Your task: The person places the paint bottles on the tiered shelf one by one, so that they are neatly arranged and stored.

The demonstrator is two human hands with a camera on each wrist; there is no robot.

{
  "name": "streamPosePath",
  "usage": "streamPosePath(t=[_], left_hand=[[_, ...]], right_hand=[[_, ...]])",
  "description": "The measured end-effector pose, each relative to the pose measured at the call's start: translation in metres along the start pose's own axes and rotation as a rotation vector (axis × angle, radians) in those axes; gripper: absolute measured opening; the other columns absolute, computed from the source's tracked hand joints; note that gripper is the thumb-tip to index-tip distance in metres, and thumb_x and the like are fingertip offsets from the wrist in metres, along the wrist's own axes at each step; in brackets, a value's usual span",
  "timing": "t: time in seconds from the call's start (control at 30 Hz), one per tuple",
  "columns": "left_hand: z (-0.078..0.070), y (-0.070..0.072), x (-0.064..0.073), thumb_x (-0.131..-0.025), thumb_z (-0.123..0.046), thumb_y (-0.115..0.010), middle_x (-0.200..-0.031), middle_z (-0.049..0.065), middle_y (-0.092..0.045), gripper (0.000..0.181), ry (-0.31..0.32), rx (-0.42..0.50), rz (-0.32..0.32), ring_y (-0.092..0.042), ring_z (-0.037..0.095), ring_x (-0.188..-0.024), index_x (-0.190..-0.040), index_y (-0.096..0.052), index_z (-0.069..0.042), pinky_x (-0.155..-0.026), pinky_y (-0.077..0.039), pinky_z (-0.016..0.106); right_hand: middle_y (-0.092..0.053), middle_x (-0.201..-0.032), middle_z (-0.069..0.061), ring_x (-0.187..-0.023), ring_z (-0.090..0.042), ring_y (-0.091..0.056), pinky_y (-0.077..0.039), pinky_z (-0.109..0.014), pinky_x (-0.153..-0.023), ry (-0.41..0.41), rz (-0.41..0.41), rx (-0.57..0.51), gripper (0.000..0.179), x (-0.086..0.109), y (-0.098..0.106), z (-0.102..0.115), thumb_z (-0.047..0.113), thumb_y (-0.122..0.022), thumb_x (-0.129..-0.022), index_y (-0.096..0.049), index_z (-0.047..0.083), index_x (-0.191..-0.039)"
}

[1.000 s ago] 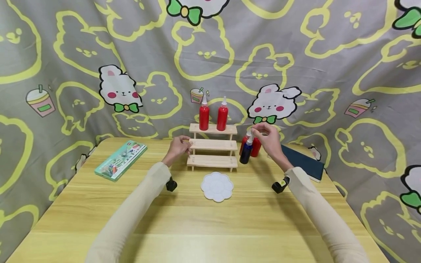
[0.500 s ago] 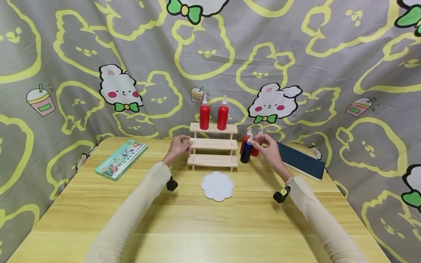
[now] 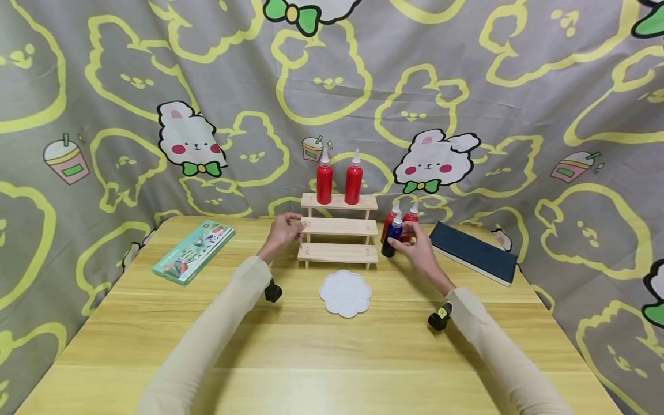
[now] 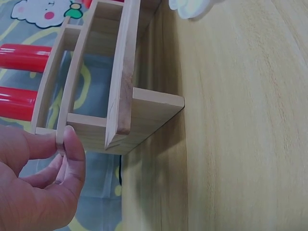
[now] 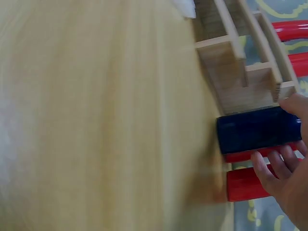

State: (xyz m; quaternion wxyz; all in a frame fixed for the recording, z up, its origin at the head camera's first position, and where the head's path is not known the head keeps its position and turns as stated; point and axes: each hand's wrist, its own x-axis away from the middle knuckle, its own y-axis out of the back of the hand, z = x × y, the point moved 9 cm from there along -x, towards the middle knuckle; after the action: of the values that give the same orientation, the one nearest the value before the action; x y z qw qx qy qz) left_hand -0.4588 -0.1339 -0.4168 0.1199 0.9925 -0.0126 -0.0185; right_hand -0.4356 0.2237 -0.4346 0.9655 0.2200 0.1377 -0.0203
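My left hand [image 3: 282, 235] pinches the left end of the middle board of a three-step wooden shelf [image 3: 338, 226], thumb and fingertips on either side of the board in the left wrist view. Low beside the shelf's right end, my right hand [image 3: 417, 249] holds a dark blue squeeze bottle [image 3: 391, 239] with a white nozzle, thumb on one side and fingers on the other. The blue bottle [image 5: 257, 131] is upright in the head view. Just behind it are two red squeeze bottles [image 3: 410, 222], partly hidden. Two more red bottles [image 3: 324, 184] stand on the top step.
A white flower-shaped palette [image 3: 345, 294] lies in front of the shelf on the wooden table [image 3: 332, 357]. To the left is a green illustrated box [image 3: 194, 252]; to the right, a dark notebook [image 3: 473, 252]. A patterned curtain [image 3: 233, 86] hangs behind.
My right hand has come down from the blue bottle's nozzle to its body, its fingers now around it. My left hand has stayed on the shelf.
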Motion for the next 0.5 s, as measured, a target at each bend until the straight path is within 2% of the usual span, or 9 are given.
streamPosePath(t=[0.17,0.33,0.5], left_hand=[[0.002,0.000,-0.001,-0.103,-0.002,-0.064,-0.093,0.025,-0.069,0.037,0.012,0.009,-0.004,-0.070,0.030,-0.071,-0.136,-0.057,0.012,-0.081,-0.067,0.050],[-0.001,-0.002,0.001,-0.102,-0.002,-0.065,-0.097,0.029,-0.067,0.038,0.020,0.004,0.003,-0.068,0.026,-0.069,-0.137,-0.057,0.012,-0.082,-0.067,0.052],[0.001,-0.001,0.001,-0.103,-0.003,-0.064,-0.095,0.023,-0.066,0.039,0.039,0.009,0.016,-0.069,0.031,-0.075,-0.139,-0.056,0.010,-0.087,-0.065,0.055]], right_hand=[[-0.060,-0.131,-0.026,-0.119,-0.040,-0.060,-0.050,-0.004,-0.079,0.005,-0.040,-0.016,0.055,0.003,-0.005,-0.001,0.016,-0.081,-0.095,-0.052,-0.005,-0.137],[-0.065,-0.125,-0.026,-0.114,-0.037,-0.063,-0.052,-0.002,-0.080,0.032,-0.091,-0.001,0.051,0.007,0.000,0.006,0.011,-0.084,-0.091,-0.058,-0.005,-0.132],[-0.067,-0.120,-0.024,-0.110,-0.031,-0.065,-0.055,-0.003,-0.082,0.088,-0.113,0.006,0.053,0.006,0.008,0.027,0.014,-0.086,-0.089,-0.061,-0.002,-0.133]])
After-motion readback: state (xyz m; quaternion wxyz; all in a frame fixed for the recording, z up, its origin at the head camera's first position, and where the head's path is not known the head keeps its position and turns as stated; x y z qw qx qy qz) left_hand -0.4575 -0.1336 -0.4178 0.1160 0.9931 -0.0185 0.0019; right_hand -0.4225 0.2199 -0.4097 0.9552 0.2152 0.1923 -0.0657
